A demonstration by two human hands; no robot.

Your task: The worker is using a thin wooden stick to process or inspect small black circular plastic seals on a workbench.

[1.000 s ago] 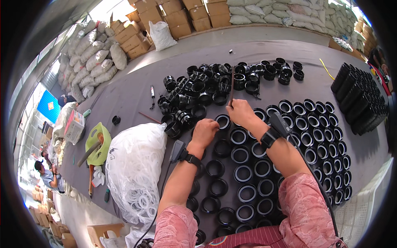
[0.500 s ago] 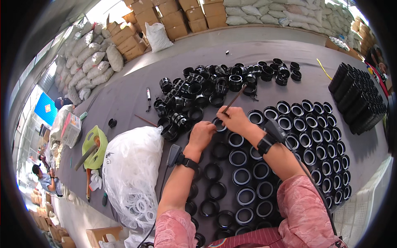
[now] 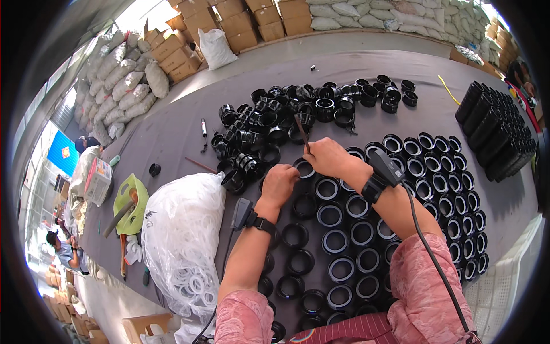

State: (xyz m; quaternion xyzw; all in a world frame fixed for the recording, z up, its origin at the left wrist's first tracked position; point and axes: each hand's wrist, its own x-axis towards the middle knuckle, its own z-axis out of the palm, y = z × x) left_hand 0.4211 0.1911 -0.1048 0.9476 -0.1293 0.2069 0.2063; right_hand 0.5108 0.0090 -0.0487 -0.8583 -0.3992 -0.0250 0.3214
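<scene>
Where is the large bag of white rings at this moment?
In the head view, the bag of white rings lies left of centre on the grey table, between the yellow-green container and the left forearm.

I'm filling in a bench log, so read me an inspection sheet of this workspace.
Surface: grey cloth
Job's things: rows of black rings, many pale-rimmed; heap of black parts beyond; bag of pale rings
Clutter: green basket, yellow strip
Hands: right hand grips brown stick; left hand beside one ring
Cables: black cables trail from both wrist devices
Surroundings: stacked sacks, cartons, other people
</scene>
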